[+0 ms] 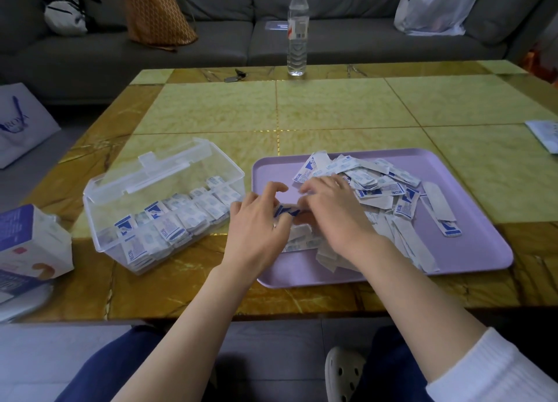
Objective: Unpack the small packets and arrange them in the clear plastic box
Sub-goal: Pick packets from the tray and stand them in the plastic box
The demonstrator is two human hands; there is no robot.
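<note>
Fingers (314, 186) of your left hand (256, 223) and right hand (333, 211) curl together, pinching one packet (285, 212). Your table (332, 109) carries a purple tray (471, 259) on the right. The clear box (99, 220) sits just left, holding rows. Loose packets (389, 190) heap on the tray; the pinched one hangs over its near-left part.
</note>
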